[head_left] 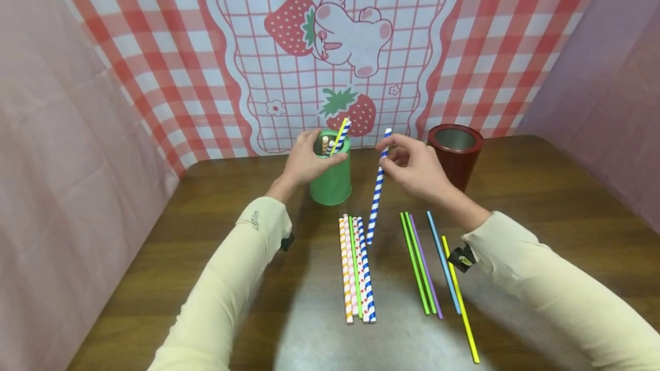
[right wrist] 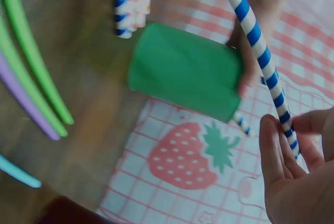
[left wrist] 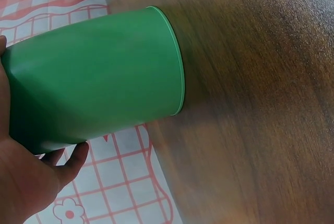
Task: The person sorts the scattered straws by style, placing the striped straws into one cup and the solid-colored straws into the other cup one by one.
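By the right hand (head_left: 417, 169), a blue-and-white straw (head_left: 378, 190) is pinched near its upper end beside the green can (head_left: 331, 183), gripped near its rim by the left hand (head_left: 306, 159), while patterned straws (head_left: 362, 279) and plain straws (head_left: 421, 268) are laid on the table (head_left: 216, 188), with a dark red can (head_left: 460, 162) set farther back.

The left grip (left wrist: 28, 179), a bare hand, goes around one end of a green can (left wrist: 99, 78). The brown table (left wrist: 250, 104) shows past the other end. Behind is a white cloth (left wrist: 122, 164) with red lines and a flower (left wrist: 69, 212).
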Demonstrator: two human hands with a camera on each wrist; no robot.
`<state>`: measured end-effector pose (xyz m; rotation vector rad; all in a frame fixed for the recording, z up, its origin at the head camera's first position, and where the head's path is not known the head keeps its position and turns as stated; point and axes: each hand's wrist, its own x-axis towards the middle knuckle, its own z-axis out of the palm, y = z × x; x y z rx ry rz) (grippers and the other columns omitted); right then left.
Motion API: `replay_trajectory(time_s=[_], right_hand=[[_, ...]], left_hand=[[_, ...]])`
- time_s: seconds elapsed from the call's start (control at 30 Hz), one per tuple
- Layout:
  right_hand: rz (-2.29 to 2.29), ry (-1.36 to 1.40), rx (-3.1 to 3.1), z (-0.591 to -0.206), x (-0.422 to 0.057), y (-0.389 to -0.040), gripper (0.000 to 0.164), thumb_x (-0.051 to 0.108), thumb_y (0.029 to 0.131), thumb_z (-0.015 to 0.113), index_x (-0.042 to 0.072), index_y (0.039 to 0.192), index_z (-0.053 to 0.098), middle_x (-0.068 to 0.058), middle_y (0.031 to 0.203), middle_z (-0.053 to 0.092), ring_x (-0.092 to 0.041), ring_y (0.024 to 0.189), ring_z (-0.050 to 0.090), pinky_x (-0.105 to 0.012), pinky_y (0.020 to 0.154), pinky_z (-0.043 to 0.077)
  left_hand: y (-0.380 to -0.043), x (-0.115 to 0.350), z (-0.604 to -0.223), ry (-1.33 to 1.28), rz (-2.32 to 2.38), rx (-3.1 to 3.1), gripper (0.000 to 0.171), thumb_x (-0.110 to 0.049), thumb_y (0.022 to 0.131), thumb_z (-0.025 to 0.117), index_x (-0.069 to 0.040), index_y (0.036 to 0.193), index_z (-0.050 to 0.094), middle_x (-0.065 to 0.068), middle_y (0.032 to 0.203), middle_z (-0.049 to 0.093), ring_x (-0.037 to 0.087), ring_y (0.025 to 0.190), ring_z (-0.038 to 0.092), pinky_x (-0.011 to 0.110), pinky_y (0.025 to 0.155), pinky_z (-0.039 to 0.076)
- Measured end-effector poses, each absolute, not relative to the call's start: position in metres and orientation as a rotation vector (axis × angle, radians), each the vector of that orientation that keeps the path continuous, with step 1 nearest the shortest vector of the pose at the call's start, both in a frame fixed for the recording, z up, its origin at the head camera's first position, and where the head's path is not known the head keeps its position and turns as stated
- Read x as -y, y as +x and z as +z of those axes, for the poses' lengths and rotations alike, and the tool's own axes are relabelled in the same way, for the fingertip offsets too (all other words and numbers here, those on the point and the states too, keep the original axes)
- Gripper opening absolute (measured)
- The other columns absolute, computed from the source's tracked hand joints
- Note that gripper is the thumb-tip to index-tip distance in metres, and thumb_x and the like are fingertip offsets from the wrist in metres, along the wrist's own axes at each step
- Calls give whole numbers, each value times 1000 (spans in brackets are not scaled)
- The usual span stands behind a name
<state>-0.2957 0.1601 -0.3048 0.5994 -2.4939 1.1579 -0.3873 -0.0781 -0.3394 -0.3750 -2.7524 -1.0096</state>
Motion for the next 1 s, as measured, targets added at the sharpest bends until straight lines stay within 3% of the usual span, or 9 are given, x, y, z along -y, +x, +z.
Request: replay_trajectory(time_s=[0.23, 0.47, 0.57, 0.73, 0.9, 1.0], right_hand=[[1227, 501, 2237, -286, -158, -301, 21, 15, 90, 64, 8, 110, 64, -13, 88, 73, -23, 82, 71, -14, 63, 50], [1236, 451, 2046, -277, -152, -309, 21, 13, 90, 66, 5, 109, 66, -12, 88, 73, 1, 71, 66, -13, 58, 49], [1257, 447, 1999, -272, -148, -314, 20, 12, 90, 65, 5, 109, 66, -13, 88, 73, 5, 68, 63, -14, 54, 47], [1313, 409, 1956, -261, -140, -320, 19, 9, 90, 64, 2, 107, 65, -19, 88, 72, -3, 68, 65, -13, 57, 48], [1347, 384, 1950, -244, -126, -309, 19, 4, 90, 61, -5, 107, 60, -26, 91, 69, -26, 76, 70, -13, 61, 48], [1345, 366, 1944, -244, -126, -319, 19, 7, 91, 61, -2, 107, 60, -22, 91, 70, -20, 75, 70, -13, 62, 49]], left_hand=[[-388, 77, -341, -382, -1006, 2739, 101, -63, 74, 71, -10, 150, 32, 13, 152, 30, 31, 135, 36, 47, 109, 35], [-387, 78, -343, -389, -1018, 2731, 101, -62, 73, 72, -9, 150, 33, 13, 152, 31, 30, 135, 37, 45, 109, 34], [-386, 78, -343, -385, -1036, 2726, 101, -61, 73, 73, -9, 149, 33, 13, 152, 31, 30, 135, 37, 45, 109, 35], [-387, 79, -343, -382, -1036, 2725, 95, -55, 76, 73, -9, 149, 34, 13, 151, 32, 30, 134, 38, 44, 109, 35], [-386, 79, -342, -371, -1037, 2723, 100, -59, 73, 74, -10, 150, 33, 11, 151, 32, 29, 133, 39, 43, 108, 36], [-385, 79, -340, -369, -1038, 2722, 103, -63, 71, 74, -11, 150, 32, 10, 151, 32, 29, 133, 39, 43, 107, 37]])
